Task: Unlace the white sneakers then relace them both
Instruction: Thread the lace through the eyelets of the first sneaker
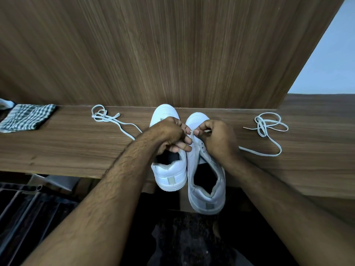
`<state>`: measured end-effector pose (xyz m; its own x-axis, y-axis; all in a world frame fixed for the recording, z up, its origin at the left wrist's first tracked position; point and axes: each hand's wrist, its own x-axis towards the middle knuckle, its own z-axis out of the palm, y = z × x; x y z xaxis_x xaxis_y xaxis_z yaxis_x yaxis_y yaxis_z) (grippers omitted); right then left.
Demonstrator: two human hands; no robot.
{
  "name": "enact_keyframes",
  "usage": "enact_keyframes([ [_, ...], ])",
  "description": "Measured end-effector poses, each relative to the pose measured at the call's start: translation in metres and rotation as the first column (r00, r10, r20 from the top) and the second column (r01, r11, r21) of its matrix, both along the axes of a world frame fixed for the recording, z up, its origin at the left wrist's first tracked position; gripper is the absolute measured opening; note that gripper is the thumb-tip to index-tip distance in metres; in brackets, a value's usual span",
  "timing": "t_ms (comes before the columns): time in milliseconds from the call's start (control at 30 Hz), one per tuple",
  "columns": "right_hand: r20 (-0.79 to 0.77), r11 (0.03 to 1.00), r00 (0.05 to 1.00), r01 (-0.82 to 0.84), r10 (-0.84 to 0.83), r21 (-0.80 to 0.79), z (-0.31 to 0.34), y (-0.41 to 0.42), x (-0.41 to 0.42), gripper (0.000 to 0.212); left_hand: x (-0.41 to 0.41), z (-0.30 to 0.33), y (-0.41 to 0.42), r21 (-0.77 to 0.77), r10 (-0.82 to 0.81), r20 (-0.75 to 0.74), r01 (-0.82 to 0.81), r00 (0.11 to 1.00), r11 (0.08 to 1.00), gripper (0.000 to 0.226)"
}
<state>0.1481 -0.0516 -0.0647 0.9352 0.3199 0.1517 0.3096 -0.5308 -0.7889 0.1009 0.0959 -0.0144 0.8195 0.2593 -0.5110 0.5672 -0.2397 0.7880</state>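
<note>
**Lace tip pinched over the right sneaker's eyelets**

Head view: two white sneakers sit side by side on a wood-grain shelf (57, 150), toes toward the wooden back panel (172, 54), heels hanging over the shelf's front edge. Left sneaker (169, 169) sits farther back; right sneaker (207, 181) juts out more toward the camera. Both touching or nearly so along their inner sides.

Left hand (169, 135) rests over the left sneaker's tongue area, fingers curled, fingertips reaching across to the right sneaker's eyelet row; whether it grips the lace or just the shoe edge, can't tell. Right hand (217, 139) sits on the right sneaker's upper, thumb and forefinger pinching a lace tip close to the left hand's fingers.

Right lace (269, 127) runs out from under the right hand across the shelf, ending in a loose tangle of loops well off to the right. Left lace (107, 117) lies in loose loops left of the shoes, one strand trailing toward the left forearm; its near end is hidden.

Folded checked cloth (26, 118) at the far left of the shelf. Pale wall (330, 64) at upper right.
</note>
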Motion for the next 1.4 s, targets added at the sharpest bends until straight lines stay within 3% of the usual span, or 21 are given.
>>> enact_keyframes([
  [167, -0.069, 0.999, 0.997, -0.038, 0.039, 0.020, 0.007, -0.001, 0.002, 0.014, 0.003, -0.003, -0.013, 0.166, -0.030, 0.061, 0.019, 0.998, 0.986, 0.018],
  [267, -0.177, 0.993, 0.984, 0.033, -0.012, 0.113, 0.010, -0.004, 0.010, 0.025, 0.001, 0.000, -0.011, 0.154, -0.006, 0.079, -0.006, 0.997, 0.988, 0.022],
  [333, -0.142, 0.988, 0.988, 0.083, -0.064, 0.131, 0.011, -0.009, 0.015, 0.027, 0.000, 0.007, -0.007, 0.074, 0.051, 0.167, -0.064, 0.985, 0.995, 0.022],
  [467, -0.014, 0.953, 0.987, -0.158, 0.160, -0.258, 0.012, -0.025, 0.020, 0.020, -0.002, 0.024, 0.000, -0.186, 0.244, 0.468, -0.175, 0.850, 0.967, 0.025],
  [533, -0.046, 0.921, 0.979, -0.204, 0.200, -0.331, 0.014, -0.029, 0.020, 0.026, -0.001, 0.030, 0.002, -0.359, 0.359, 0.493, -0.191, 0.792, 0.914, 0.026],
  [600, -0.042, 0.903, 0.981, -0.189, 0.187, -0.386, 0.017, -0.033, 0.020, 0.023, -0.002, 0.030, 0.006, -0.430, 0.403, 0.450, -0.203, 0.797, 0.880, 0.025],
  [633, -0.046, 0.891, 0.980, -0.193, 0.191, -0.412, 0.017, -0.035, 0.019, 0.019, -0.003, 0.028, 0.008, -0.364, 0.362, 0.442, -0.206, 0.821, 0.909, 0.024],
  [700, -0.043, 0.873, 0.975, -0.217, 0.220, -0.436, 0.019, -0.035, 0.016, 0.014, -0.005, 0.020, 0.013, 0.047, 0.083, 0.429, -0.114, 0.899, 0.992, 0.021],
  [733, -0.046, 0.875, 0.975, -0.217, 0.219, -0.432, 0.020, -0.035, 0.015, 0.015, -0.005, 0.015, 0.014, 0.305, -0.118, 0.354, 0.005, 0.928, 0.952, 0.017],
  [767, -0.055, 0.881, 0.978, -0.206, 0.202, -0.425, 0.021, -0.033, 0.014, 0.017, -0.005, 0.012, 0.013, 0.498, -0.295, 0.229, 0.149, 0.928, 0.854, 0.011],
  [800, -0.064, 0.889, 0.983, -0.180, 0.170, -0.421, 0.022, -0.032, 0.014, 0.018, -0.005, 0.009, 0.011, 0.609, -0.399, 0.110, 0.256, 0.910, 0.751, 0.007],
  [867, -0.067, 0.901, 0.992, -0.128, 0.109, -0.415, 0.023, -0.030, 0.017, 0.019, -0.001, 0.005, 0.008, 0.699, -0.442, 0.001, 0.316, 0.897, 0.642, 0.010],
  [967, -0.053, 0.913, 0.996, -0.086, 0.071, -0.400, 0.026, -0.027, 0.015, 0.024, 0.004, 0.007, 0.005, 0.728, -0.378, 0.027, 0.241, 0.925, 0.641, 0.010],
  [1067, -0.125, 0.937, 0.991, -0.079, 0.038, -0.340, 0.028, -0.026, 0.011, 0.026, 0.005, 0.006, 0.007, 0.587, -0.299, 0.092, 0.191, 0.950, 0.787, 0.016],
  [1133, -0.178, 0.956, 0.984, -0.048, -0.005, -0.291, 0.030, -0.027, 0.011, 0.028, 0.004, 0.006, 0.004, 0.374, -0.198, 0.168, 0.123, 0.966, 0.919, 0.024],
  [1200, -0.199, 0.971, 0.978, 0.007, -0.056, -0.237, 0.033, -0.030, 0.014, 0.029, 0.004, 0.009, 0.000, 0.135, -0.097, 0.216, 0.069, 0.972, 0.989, 0.028],
  [1300, -0.207, 0.975, 0.972, 0.063, -0.108, -0.214, 0.035, -0.035, 0.017, 0.030, 0.007, 0.015, -0.004, -0.223, 0.071, 0.215, -0.022, 0.974, 0.975, 0.026],
  [1400, -0.216, 0.976, 0.971, 0.053, -0.099, -0.211, 0.033, -0.037, 0.015, 0.031, 0.007, 0.016, 0.000, -0.312, 0.129, 0.153, -0.076, 0.980, 0.947, 0.030],
])
